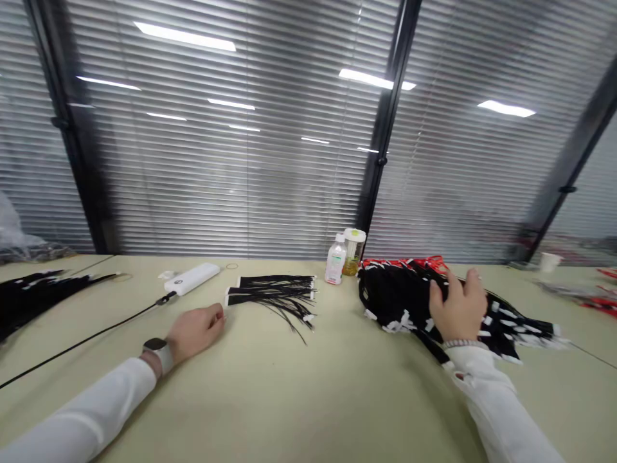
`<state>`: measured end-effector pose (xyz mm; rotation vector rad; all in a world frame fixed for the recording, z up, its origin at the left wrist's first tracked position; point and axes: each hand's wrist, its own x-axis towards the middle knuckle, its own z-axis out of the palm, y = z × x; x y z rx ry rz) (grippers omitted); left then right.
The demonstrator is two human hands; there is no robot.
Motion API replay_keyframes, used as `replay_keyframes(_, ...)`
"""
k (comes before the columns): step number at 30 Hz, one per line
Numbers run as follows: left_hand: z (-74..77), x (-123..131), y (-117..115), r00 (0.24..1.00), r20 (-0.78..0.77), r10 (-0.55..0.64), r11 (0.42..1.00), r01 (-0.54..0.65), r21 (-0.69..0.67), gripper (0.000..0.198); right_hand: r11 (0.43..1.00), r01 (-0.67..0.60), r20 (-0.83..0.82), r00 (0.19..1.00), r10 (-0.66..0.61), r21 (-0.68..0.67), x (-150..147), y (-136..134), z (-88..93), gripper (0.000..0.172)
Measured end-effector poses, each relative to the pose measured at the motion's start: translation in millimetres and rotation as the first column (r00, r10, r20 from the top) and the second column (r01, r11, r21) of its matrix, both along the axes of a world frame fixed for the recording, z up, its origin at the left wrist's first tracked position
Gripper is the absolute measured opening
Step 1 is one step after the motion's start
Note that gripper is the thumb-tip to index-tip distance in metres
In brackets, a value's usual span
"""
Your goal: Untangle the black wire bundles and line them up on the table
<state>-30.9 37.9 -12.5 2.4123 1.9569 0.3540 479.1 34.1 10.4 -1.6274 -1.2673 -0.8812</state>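
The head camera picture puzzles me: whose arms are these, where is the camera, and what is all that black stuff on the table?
The camera sits on a person's head and looks down at their own two bare hands, so there is no machine here. The left hand, with a watch at the wrist, rests on the beige table and holds nothing. The right hand lies spread on a big pile of black cables with white ends. Between the hands lies a smaller bundle of cables. Behind stand two bottles, and to the left a white power bank with its black cord. Closed blinds fill the background.
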Motion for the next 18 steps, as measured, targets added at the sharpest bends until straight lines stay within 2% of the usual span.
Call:
replay_keyframes(2,-1.9,0.4,3.3,0.998,0.029,0.049,0.999,-0.049,0.019,0.025,0.991,-0.131,0.103,0.986,0.134,-0.040,-31.6,4.2,-2.2,0.046)
replay_keyframes(4,-3.9,0.7,8.7,0.993,0.056,0.099,0.994,-0.101,0.038,0.028,0.952,-0.274,0.204,0.932,0.298,-0.140,-70.5,8.2,-14.0,0.042)
replay_keyframes(6,-6.0,0.8,15.7,0.986,0.083,0.145,0.987,-0.149,0.052,0.031,0.872,-0.400,0.280,0.835,0.474,-0.284,-110.4,11.0,-31.0,0.037)
replay_keyframes(9,-9.7,0.9,28.0,0.975,0.114,0.192,0.977,-0.200,0.071,0.036,0.708,-0.515,0.304,0.660,0.687,-0.483,-155.5,15.6,-52.1,0.032)
replay_keyframes(11,-12.4,1.3,36.4,0.973,0.122,0.194,0.975,-0.205,0.085,0.036,0.651,-0.536,0.265,0.626,0.734,-0.537,-170.3,21.1,-58.4,0.033)
replay_keyframes(15,-15.7,4.3,50.7,0.974,0.140,0.179,0.977,-0.193,0.090,0.031,0.609,-0.544,0.173,0.647,0.743,-0.578,-174.9,33.3,-60.7,0.040)
replay_keyframes(18,-15.0,9.1,57.1,0.969,0.191,0.155,0.982,-0.172,0.078,0.025,0.563,-0.549,0.138,0.630,0.764,-0.618,-174.0,36.0,-62.0,0.041)
